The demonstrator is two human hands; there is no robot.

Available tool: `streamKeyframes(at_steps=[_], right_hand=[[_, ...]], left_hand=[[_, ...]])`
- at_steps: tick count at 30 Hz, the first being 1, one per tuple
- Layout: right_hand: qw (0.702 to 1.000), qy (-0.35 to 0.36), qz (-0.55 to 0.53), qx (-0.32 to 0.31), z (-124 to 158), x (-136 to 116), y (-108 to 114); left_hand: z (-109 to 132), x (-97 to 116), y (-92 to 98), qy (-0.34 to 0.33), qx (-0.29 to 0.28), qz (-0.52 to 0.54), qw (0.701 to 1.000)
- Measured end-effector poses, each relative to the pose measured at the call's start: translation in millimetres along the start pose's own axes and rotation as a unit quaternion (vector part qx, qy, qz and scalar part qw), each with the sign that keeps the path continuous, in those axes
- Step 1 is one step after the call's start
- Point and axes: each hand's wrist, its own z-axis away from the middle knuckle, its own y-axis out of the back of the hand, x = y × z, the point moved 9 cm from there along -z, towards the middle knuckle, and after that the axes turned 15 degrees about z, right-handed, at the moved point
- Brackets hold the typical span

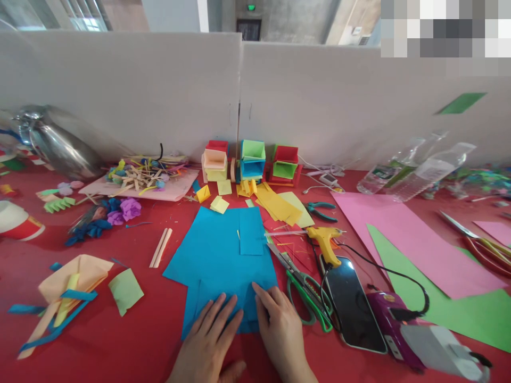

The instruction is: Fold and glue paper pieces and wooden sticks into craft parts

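Note:
Several blue paper sheets overlap on the red table in front of me. A narrow blue strip lies on their upper right part. Near the lower edge, my left hand rests flat on the blue paper with its fingers spread. My right hand presses on the lower right of the same paper, index finger stretched forward, the other fingers bent and partly hidden; no object shows in it. Green-handled scissors lie just right of the paper, beside a yellow glue gun.
A phone, a purple power strip and pink paper lie to the right. Colored paper boxes stand at the back. Two wooden sticks, paper flowers and a steel jug are to the left.

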Motion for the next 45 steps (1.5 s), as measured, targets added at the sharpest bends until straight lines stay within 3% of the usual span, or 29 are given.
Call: streamKeyframes(at_steps=[12, 18, 24, 33, 45], right_hand=[[1.0, 0.004, -0.014, 0.011, 0, 0, 2], [1.0, 0.002, -0.029, 0.008, -1, 1, 2], [1.0, -0.001, -0.031, -0.006, -1, 1, -1], [0.999, -0.009, -0.031, -0.032, 0, 1, -6], [0.999, -0.012, -0.035, -0.038, 0, 2, -8]], left_hand=[[2, -2, 2.3, 0.005, 0.02, 0.021, 1.0], [4, -14, 4.8, 0.071, 0.034, 0.054, 0.995], [5, -14, 2.8, 0.105, 0.025, 0.058, 0.992], [3, -7, -4.8, 0.044, -0.023, 0.01, 0.999], [2, -7, -5.5, 0.035, -0.022, -0.017, 0.999]])
